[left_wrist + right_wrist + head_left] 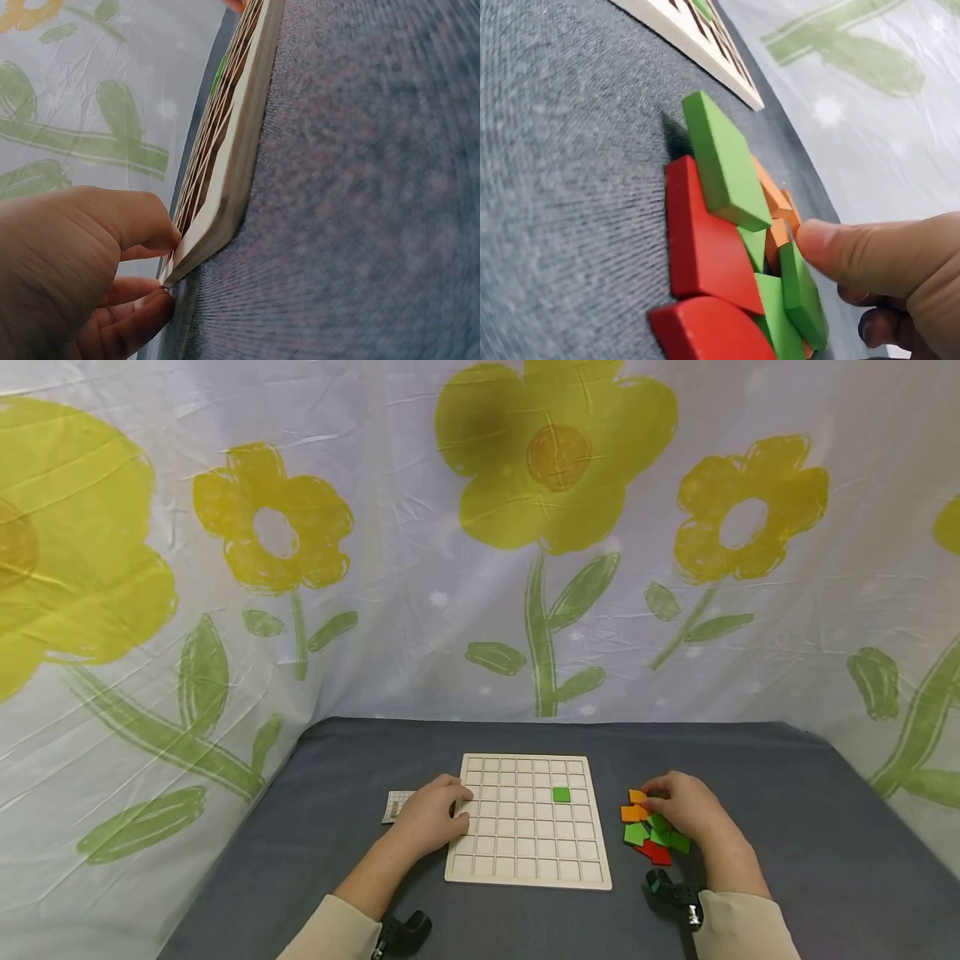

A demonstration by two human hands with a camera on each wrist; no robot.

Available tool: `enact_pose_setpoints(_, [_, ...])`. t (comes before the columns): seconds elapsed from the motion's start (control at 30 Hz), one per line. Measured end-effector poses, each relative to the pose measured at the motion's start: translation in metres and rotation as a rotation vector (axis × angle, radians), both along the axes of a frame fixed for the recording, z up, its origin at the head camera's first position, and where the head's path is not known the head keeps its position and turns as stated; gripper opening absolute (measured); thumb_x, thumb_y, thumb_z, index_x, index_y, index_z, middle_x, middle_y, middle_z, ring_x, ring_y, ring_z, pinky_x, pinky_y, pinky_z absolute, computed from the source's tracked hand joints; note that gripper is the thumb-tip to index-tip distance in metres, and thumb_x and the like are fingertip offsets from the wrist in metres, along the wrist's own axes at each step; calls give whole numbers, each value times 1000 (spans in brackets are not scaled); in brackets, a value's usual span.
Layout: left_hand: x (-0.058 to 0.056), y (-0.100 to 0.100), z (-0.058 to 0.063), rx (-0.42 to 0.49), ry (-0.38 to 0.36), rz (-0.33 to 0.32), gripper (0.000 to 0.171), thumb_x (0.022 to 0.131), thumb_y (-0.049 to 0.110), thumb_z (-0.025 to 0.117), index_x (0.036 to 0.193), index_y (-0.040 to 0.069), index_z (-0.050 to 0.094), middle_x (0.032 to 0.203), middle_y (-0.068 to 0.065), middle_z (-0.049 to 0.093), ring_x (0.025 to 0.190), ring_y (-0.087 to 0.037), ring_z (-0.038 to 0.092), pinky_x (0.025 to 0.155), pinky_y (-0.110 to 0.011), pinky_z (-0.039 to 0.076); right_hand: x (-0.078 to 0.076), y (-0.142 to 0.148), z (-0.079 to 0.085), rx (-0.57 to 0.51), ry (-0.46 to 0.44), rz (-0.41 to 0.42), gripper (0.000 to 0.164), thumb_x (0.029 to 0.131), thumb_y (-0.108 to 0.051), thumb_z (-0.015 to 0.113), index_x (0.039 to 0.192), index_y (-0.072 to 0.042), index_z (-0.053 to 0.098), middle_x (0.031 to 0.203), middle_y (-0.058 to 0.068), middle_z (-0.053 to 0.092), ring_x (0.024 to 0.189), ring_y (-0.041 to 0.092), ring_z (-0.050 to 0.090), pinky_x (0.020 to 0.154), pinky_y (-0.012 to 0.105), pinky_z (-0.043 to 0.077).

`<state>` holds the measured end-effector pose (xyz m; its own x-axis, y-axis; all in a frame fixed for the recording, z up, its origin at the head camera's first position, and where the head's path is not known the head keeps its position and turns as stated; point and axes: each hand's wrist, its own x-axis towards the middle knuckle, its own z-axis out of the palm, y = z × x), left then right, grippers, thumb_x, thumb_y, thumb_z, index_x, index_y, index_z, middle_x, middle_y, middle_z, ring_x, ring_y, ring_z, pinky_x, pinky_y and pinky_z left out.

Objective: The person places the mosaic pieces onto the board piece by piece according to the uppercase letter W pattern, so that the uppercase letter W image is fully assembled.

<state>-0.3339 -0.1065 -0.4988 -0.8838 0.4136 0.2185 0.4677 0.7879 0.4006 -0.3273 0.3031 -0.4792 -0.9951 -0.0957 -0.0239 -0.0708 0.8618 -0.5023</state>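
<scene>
A pale wooden grid board (528, 886) lies in the middle of the table, with one green square tile (562, 794) in a cell towards its far right. My left hand (433, 814) pinches the board's left edge; in the left wrist view, the thumb (161, 225) is on top and the fingers curl below the edge. My right hand (686, 806) is at the far side of a pile of blocks, thumb and fingertips right beside an orange block (637, 797). I cannot tell whether it is pinched. Green blocks (724, 161) and red blocks (709, 240) overlap nearer the wrist.
A small printed card (394, 806) pokes out behind my left hand, left of the board. Dark grey cloth (525, 935) covers the table. Behind it hangs a white curtain (405, 635) with yellow flowers. Black wrist devices (671, 889) sit at both sleeves.
</scene>
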Motion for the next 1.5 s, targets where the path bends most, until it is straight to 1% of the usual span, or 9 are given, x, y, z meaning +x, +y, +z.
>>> enact_pose_setpoints(0.1, [0, 0, 0, -2, 0, 2, 29, 92, 12, 68, 120, 8, 74, 130, -14, 63, 112, -32, 65, 86, -48, 55, 2, -2, 3, -21, 15, -3, 26, 96, -13, 72, 117, 2, 75, 101, 11, 64, 85, 24, 58, 75, 45, 54])
enact_pose_setpoints(0.2, [0, 0, 0, -3, 0, 0, 30, 92, 12, 68, 120, 8, 74, 130, -13, 63, 112, -32, 65, 86, -47, 55, 5, -5, 9, -54, 31, -2, 27, 96, -13, 72, 118, 1, 74, 98, 8, 61, 79, 22, 55, 68, 39, 52])
enact_pose_setpoints(0.3, [0, 0, 0, -3, -3, 0, 29, 92, 12, 68, 120, 8, 74, 130, -13, 63, 112, -32, 65, 86, -47, 55, 8, -8, 15, -56, 70, 19, 27, 95, -14, 73, 118, 0, 74, 95, 6, 59, 77, 21, 53, 64, 36, 48])
enact_pose_setpoints(0.47, [0, 0, -1, -3, -10, 4, 29, 92, 13, 69, 120, 8, 74, 130, -14, 62, 113, -32, 65, 88, -48, 55, 12, -14, 28, -23, 151, 66, 27, 95, -16, 74, 118, -2, 75, 88, 2, 55, 76, 20, 49, 63, 36, 42])
enact_pose_setpoints(0.7, [-1, 0, -2, -11, -13, 18, 29, 91, 13, 69, 120, 8, 75, 130, -13, 63, 116, -32, 64, 91, -49, 55, 16, -29, 43, -14, 212, 109, 27, 94, -16, 75, 118, -4, 75, 85, -1, 53, 76, 19, 47, 63, 35, 40])
enact_pose_setpoints(0.77, [-1, 0, -2, -11, -12, 18, 29, 91, 13, 69, 120, 8, 75, 130, -13, 63, 116, -32, 64, 91, -49, 55, 16, -34, 44, -7, 219, 112, 27, 94, -16, 75, 118, -4, 75, 85, -1, 53, 77, 19, 47, 63, 35, 40])
enact_pose_setpoints(1.0, [0, 1, -1, -2, -11, 11, 30, 91, 12, 69, 120, 8, 74, 129, -13, 63, 113, -32, 65, 89, -48, 55, 12, -49, 42, 21, 200, 113, 26, 93, -15, 76, 117, -5, 76, 87, -1, 55, 78, 19, 49, 63, 34, 44])
enact_pose_setpoints(1.3, [1, 1, -1, -9, -16, 10, 30, 92, 12, 69, 121, 8, 74, 130, -13, 62, 115, -32, 64, 90, -48, 55, 14, -69, 36, 60, 229, 194, 22, 92, -15, 78, 112, -7, 78, 84, -4, 53, 77, 16, 46, 63, 32, 43])
enact_pose_setpoints(1.5, [1, 1, 0, -9, -25, 11, 30, 92, 13, 69, 121, 8, 74, 130, -12, 62, 114, -31, 64, 89, -48, 55, 15, -78, 34, 87, 247, 233, 19, 90, -14, 79, 109, -8, 79, 82, -6, 53, 78, 16, 46, 65, 34, 43])
